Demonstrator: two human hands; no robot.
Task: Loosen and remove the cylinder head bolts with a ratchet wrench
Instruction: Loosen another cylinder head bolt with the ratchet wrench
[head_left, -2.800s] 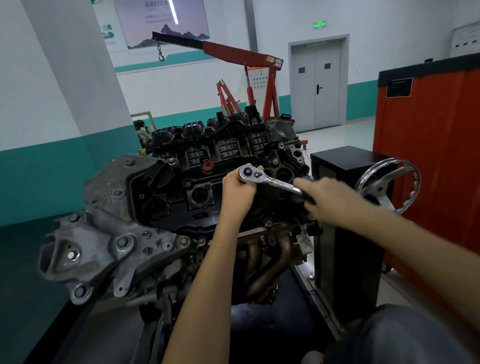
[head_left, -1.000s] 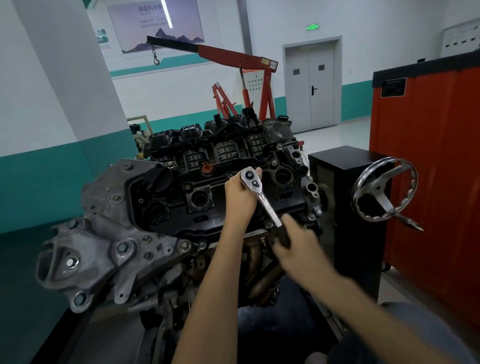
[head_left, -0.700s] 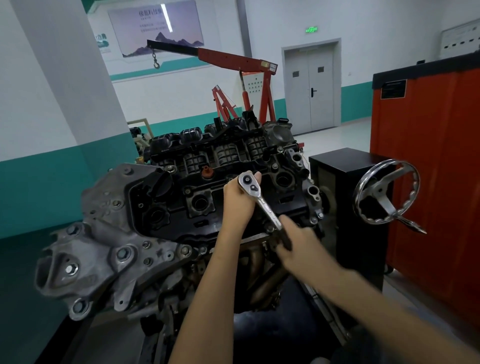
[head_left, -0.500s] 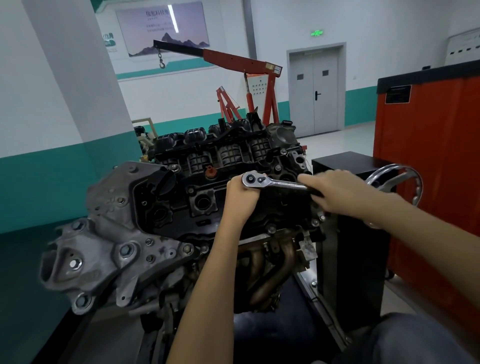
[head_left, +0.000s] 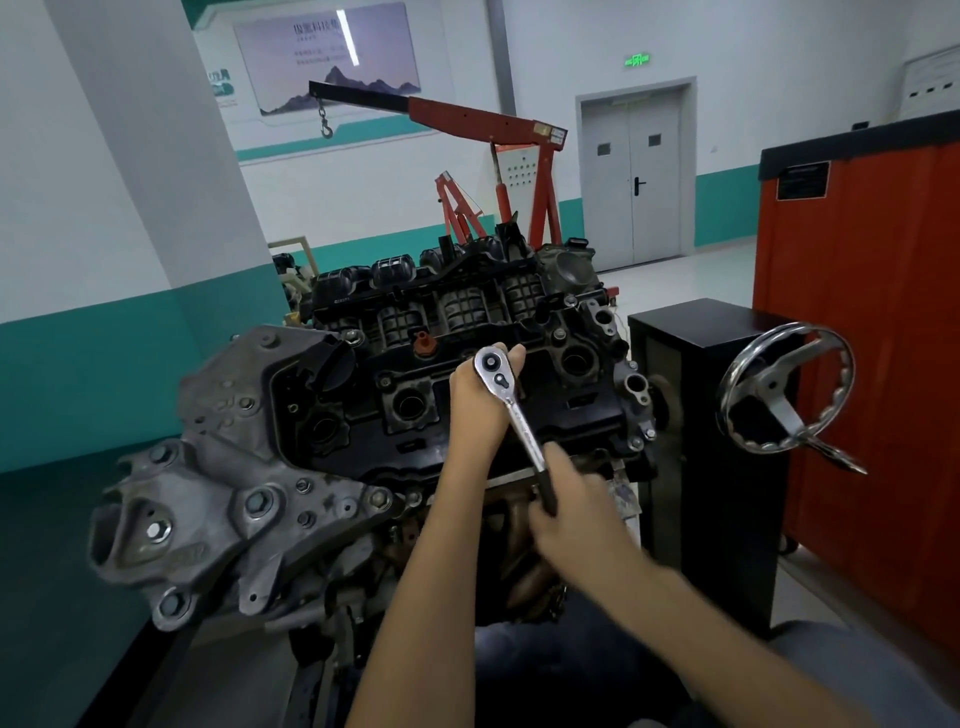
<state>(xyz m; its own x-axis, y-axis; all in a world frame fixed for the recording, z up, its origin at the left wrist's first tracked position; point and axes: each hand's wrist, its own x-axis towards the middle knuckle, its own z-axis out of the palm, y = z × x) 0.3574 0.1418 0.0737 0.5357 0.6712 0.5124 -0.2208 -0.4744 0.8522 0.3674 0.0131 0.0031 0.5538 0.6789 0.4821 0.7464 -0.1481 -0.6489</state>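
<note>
A black cylinder head cover (head_left: 415, 400) tops the engine on its stand in the middle of the view. A chrome ratchet wrench (head_left: 511, 410) stands on the cover near its right half, head up at the back, black handle slanting down toward me. My left hand (head_left: 475, 400) wraps around the socket and extension just under the ratchet head. My right hand (head_left: 574, 512) grips the black handle end, low in front of the exhaust manifold. The bolt under the socket is hidden by my left hand.
A grey aluminium bracket (head_left: 218, 493) juts out at the engine's left end. A chrome handwheel (head_left: 784, 387) sticks out from the black stand box (head_left: 696, 431) on the right. An orange cabinet (head_left: 872, 332) stands beyond it, a red engine crane (head_left: 483, 124) behind.
My right hand has swung the wrench handle from pointing right, level with the cover, down toward me. My left hand stays under the ratchet head.
</note>
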